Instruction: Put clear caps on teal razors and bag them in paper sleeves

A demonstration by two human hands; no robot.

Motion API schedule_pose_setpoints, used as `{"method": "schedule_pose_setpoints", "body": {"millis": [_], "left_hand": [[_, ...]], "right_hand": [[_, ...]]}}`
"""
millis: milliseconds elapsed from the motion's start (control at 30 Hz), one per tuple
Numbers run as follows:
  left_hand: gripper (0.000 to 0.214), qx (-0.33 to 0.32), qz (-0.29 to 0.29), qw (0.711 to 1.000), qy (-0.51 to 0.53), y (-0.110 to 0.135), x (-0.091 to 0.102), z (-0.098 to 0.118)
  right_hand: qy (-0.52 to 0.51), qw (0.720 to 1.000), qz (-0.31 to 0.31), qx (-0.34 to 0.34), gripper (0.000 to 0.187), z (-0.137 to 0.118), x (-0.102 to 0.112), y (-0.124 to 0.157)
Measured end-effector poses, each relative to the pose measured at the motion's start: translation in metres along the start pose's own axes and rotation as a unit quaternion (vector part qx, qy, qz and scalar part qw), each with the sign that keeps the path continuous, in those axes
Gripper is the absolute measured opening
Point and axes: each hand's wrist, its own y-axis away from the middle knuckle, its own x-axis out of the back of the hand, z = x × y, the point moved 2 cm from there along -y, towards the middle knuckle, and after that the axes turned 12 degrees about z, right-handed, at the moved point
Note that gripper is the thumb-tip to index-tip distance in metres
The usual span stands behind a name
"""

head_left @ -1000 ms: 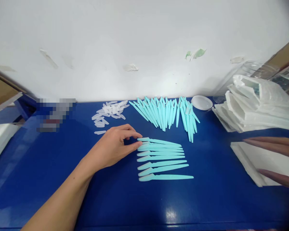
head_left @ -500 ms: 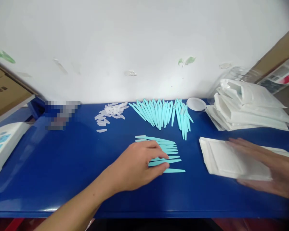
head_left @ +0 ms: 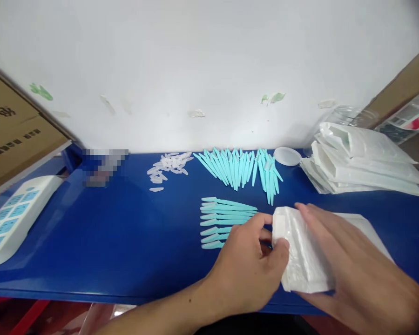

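Note:
My right hand (head_left: pixel 349 265) lies over a stack of white plastic pouches (head_left: pixel 302 253) on the blue table (head_left: pixel 125 242), with its thumb under the stack's near edge. My left hand (head_left: pixel 247 265) pinches the left end of the top pouch between thumb and fingers. Just left of the pouches, a neat row of several turquoise plastic sticks (head_left: pixel 223 218) lies side by side; my left hand covers their right ends.
A fan-shaped pile of turquoise sticks (head_left: pixel 239 167) lies at the back, with small clear plastic caps (head_left: pixel 169 165) to its left and a white lid (head_left: pixel 288 156) to its right. More white pouches (head_left: pixel 359 160) are stacked back right. A power strip (head_left: pixel 14 218) and cardboard box (head_left: pixel 17 125) stand left.
My right hand slid the pouch stack leftward toward the row of sticks. My left hand moved right off the sticks and took hold of the pouch's end. The view tilted down.

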Motion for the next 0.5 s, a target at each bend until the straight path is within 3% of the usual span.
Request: {"method": "schedule_pose_setpoints", "body": {"millis": [100,167,233,333,400,500], "left_hand": [[0.031,0.014,0.012,1.000,-0.013,0.002,0.015,0.000],[0.035,0.008,0.024,0.999,-0.039,0.000,0.039,0.006],[0.034,-0.039,0.058,0.991,-0.112,-0.004,0.072,0.013],[0.034,-0.128,0.156,0.929,-0.309,-0.011,0.120,0.014],[0.033,-0.153,0.155,0.888,-0.405,-0.016,0.138,0.005],[0.029,-0.171,0.121,0.862,-0.461,-0.023,0.143,-0.009]], "right_hand": [[-0.026,1.000,0.004,0.007,0.094,-0.012,-0.010,-0.014],[-0.044,0.999,-0.002,-0.009,0.079,-0.011,-0.009,-0.027],[-0.052,0.998,-0.014,-0.017,0.068,-0.005,-0.006,-0.041],[-0.042,0.998,-0.037,-0.034,0.067,0.008,-0.006,-0.061],[-0.031,0.998,-0.050,-0.036,0.072,0.015,-0.010,-0.073],[-0.026,0.997,-0.069,-0.030,0.073,0.018,-0.018,-0.089]]}}
